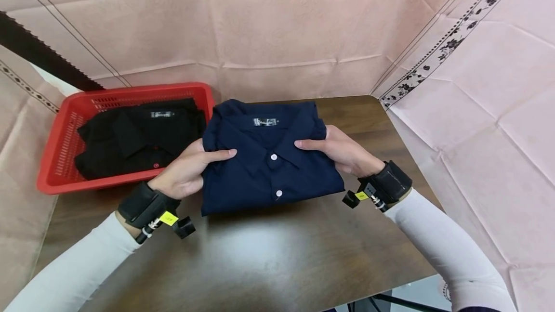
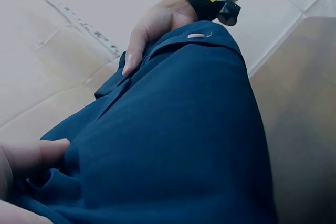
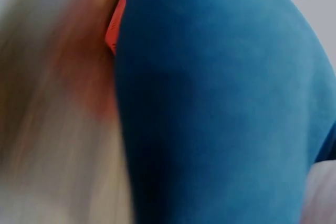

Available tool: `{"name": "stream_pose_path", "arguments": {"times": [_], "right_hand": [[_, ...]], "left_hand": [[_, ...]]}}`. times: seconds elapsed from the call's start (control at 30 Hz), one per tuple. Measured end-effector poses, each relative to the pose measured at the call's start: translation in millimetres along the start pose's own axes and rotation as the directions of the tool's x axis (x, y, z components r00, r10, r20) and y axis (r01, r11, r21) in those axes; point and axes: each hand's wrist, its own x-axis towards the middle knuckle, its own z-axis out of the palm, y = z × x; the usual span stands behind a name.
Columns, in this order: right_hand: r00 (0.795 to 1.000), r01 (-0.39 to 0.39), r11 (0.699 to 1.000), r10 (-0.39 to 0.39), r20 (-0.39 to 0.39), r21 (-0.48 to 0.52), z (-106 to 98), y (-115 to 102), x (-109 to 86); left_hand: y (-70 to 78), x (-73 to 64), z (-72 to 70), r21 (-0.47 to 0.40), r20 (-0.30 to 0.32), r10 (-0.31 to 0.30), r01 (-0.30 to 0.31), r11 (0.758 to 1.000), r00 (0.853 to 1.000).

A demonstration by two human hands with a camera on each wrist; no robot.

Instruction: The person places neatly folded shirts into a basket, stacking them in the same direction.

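Observation:
A folded navy button-up shirt [image 1: 256, 172] with white buttons and a collar label is held up above the table, collar toward the far side. My left hand [image 1: 188, 167] grips its left edge, thumb on top and the fingers hidden beneath. On the opposite edge my right hand [image 1: 340, 150] grips the shirt the same way, thumb laid near the collar. In the left wrist view the shirt [image 2: 178, 129] spans between both hands. Blue cloth of the shirt [image 3: 210, 98] fills most of the right wrist view, where little of the hand shows.
A red plastic basket [image 1: 52, 167] stands on the table at the left, with a folded black shirt [image 1: 134, 138] inside. The brown wooden table [image 1: 260, 264] stretches in front. Pale pink cloth [image 1: 277, 28] hangs behind and at the sides.

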Motion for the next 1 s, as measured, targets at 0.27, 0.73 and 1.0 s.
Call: {"name": "stream_pose_path", "arguments": {"times": [0.27, 0.73, 1.0], "right_hand": [[0.997, 0.035, 0.999, -0.034, 0.069, -0.015, 21, -16, 20.8], [0.986, 0.060, 0.998, -0.055, 0.158, -0.025, 58, -38, 55.3], [0.980, 0.065, 0.997, -0.059, 0.188, -0.031, 72, -43, 68.3]], "left_hand": [[14.5, -19.0, -25.5, 0.010, -0.012, 0.007, -0.007, 1.000, 1.000], [32.3, -46.3, -63.8, 0.055, -0.001, 0.035, -0.035, 0.998, 0.999], [40.7, -60.0, -75.7, 0.054, -0.008, 0.053, -0.053, 0.997, 0.999]]}}
